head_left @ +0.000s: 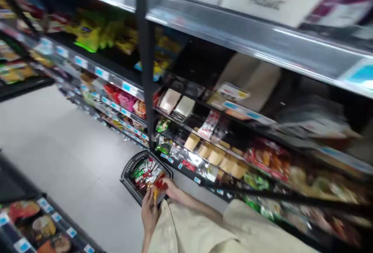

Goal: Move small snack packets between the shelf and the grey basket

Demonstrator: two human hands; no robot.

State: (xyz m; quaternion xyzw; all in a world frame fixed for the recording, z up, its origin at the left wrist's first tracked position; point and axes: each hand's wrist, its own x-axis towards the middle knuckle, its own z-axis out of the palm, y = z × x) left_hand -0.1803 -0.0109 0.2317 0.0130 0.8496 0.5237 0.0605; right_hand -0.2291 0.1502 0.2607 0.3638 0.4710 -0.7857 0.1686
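A red and orange packet (159, 185) is between my two hands, above the near side of a black shopping basket (128, 167). My left hand (149, 206) closes on the packet's left edge, and my right hand (171, 189) pinches its right side. Inside the basket lie several shiny packets (147, 171) in silver, red and green, heaped loosely. Blur hides the print on the packet and the exact place of my fingertips. Whether the basket rests on the floor is hard to tell.
Tall shelving (147, 59) runs along the right, stocked with packets and tan trays (215, 155). Its upper shelf edge (247, 43) juts out close to my view. Grey floor (72, 140) stretches to the left. A low display (43, 222) with packaged goods stands at bottom left.
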